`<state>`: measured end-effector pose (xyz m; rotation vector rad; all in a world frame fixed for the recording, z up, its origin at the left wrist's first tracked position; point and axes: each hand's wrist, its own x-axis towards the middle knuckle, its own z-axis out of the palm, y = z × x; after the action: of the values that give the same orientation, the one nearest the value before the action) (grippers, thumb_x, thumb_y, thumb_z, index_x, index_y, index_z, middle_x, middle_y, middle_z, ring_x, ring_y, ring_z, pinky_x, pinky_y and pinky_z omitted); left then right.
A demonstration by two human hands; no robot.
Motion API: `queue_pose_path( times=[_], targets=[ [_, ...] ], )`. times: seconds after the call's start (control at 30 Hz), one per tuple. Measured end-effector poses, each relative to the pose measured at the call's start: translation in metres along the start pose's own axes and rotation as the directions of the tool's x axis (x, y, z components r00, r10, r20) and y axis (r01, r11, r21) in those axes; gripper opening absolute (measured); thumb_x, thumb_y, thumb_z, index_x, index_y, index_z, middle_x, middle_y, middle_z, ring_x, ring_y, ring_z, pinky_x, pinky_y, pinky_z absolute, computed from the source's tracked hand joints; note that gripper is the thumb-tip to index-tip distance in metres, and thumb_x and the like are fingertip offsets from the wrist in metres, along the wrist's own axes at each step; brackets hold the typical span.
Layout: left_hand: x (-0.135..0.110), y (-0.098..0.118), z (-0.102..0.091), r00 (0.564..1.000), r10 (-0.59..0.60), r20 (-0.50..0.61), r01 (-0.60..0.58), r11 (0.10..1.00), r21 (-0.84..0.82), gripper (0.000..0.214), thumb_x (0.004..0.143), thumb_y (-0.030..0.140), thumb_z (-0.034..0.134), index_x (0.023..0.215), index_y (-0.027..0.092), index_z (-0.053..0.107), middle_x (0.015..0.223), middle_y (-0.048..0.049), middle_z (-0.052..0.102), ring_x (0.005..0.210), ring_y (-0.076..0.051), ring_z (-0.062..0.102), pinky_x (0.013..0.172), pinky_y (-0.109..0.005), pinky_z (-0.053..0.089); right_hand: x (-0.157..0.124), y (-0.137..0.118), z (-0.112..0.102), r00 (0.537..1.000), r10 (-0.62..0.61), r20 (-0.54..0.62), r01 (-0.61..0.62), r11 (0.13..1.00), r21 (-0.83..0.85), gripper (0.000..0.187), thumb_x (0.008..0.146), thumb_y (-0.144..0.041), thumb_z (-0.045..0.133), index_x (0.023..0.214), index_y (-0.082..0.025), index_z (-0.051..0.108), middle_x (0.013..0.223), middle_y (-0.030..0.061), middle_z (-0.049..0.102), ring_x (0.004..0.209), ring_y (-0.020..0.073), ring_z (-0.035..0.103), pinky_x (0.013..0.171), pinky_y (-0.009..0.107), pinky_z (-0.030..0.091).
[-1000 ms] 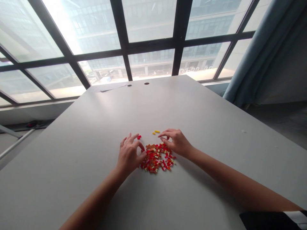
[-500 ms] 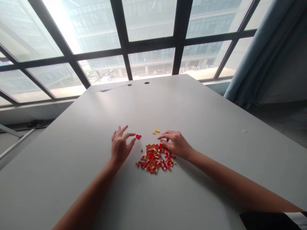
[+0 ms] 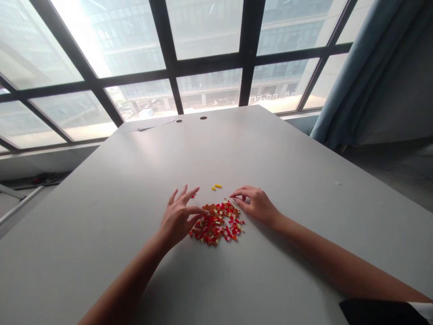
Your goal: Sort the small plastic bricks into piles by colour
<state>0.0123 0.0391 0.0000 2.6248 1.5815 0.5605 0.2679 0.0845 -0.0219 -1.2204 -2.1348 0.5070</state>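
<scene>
A loose pile of small toy building bricks [image 3: 216, 225], red, orange-brown, pink and cream, lies on the white table. My left hand [image 3: 179, 216] reaches over the pile's left edge, its outer fingers spread and its thumb and index finger apart at the bricks. To the right of the pile, my right hand [image 3: 255, 203] has thumb and index finger brought together at the far right edge; whatever is between the tips is too small to make out. Two yellow bricks [image 3: 218, 186] lie beyond the pile. Behind my left fingers a red brick [image 3: 192, 196] is partly hidden.
The white table [image 3: 287, 167] stretches toward large dark-framed windows. Two round cable holes [image 3: 203, 118] and a thin sheet [image 3: 154, 125] are at its far end. A blue-grey curtain [image 3: 345, 85] hangs at the right. Small white scraps [image 3: 338, 183] lie on the right side.
My left hand has moved right and nearer, from beside the small red bricks to the pile. My right hand has shifted slightly right, its thumb and index finger closer together. The view has shifted slightly.
</scene>
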Motion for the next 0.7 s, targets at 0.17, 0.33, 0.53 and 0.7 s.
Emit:
queue_pose_path(
  times=[0.17, 0.33, 0.53, 0.7],
  targets=[
    [-0.001, -0.003, -0.002, 1.000, -0.025, -0.019, 0.025, 0.999, 0.030, 0.018, 0.081, 0.021, 0.065, 0.087, 0.036, 0.074, 0.139, -0.0032, 0.049, 0.134, -0.032, 0.035, 0.107, -0.056, 0.029, -0.001, 0.000, 0.001, 0.999, 0.036, -0.007, -0.036, 0.999, 0.035, 0.016, 0.081, -0.018, 0.057, 0.086, -0.022, 0.072, 0.087, 0.0037, 0.070, 0.064, 0.0135, 0.061, 0.070, 0.029, 0.047],
    [0.000, 0.001, -0.006, 0.999, -0.039, 0.013, 0.039, 0.998, 0.041, 0.016, 0.078, 0.023, 0.068, 0.085, 0.036, 0.074, 0.138, -0.0015, 0.050, 0.134, -0.032, 0.035, 0.107, -0.056, 0.029, -0.002, -0.002, -0.002, 1.000, 0.013, 0.009, -0.014, 0.995, 0.101, 0.018, 0.079, -0.016, 0.058, 0.087, -0.022, 0.073, 0.086, 0.0038, 0.070, 0.068, 0.0140, 0.061, 0.070, 0.028, 0.048],
    [0.001, 0.009, -0.007, 1.000, -0.024, 0.016, 0.023, 0.999, 0.035, 0.011, 0.073, 0.028, 0.074, 0.082, 0.034, 0.074, 0.138, -0.0037, 0.051, 0.134, -0.033, 0.035, 0.107, -0.056, 0.028, 0.000, -0.002, -0.001, 0.992, -0.017, 0.123, -0.005, 0.985, 0.173, 0.017, 0.079, -0.020, 0.059, 0.088, -0.022, 0.074, 0.091, 0.0043, 0.065, 0.058, 0.0101, 0.053, 0.061, 0.025, 0.048],
    [0.002, 0.012, -0.003, 0.999, -0.043, 0.033, 0.042, 0.999, 0.028, 0.013, 0.074, 0.030, 0.073, 0.087, 0.033, 0.073, 0.138, -0.0059, 0.050, 0.133, -0.034, 0.037, 0.106, -0.055, 0.030, 0.000, -0.003, 0.002, 0.991, -0.044, 0.128, 0.030, 0.993, 0.111, 0.019, 0.080, -0.020, 0.059, 0.093, -0.021, 0.073, 0.090, 0.0049, 0.063, 0.060, 0.0107, 0.052, 0.061, 0.025, 0.046]
  ],
)
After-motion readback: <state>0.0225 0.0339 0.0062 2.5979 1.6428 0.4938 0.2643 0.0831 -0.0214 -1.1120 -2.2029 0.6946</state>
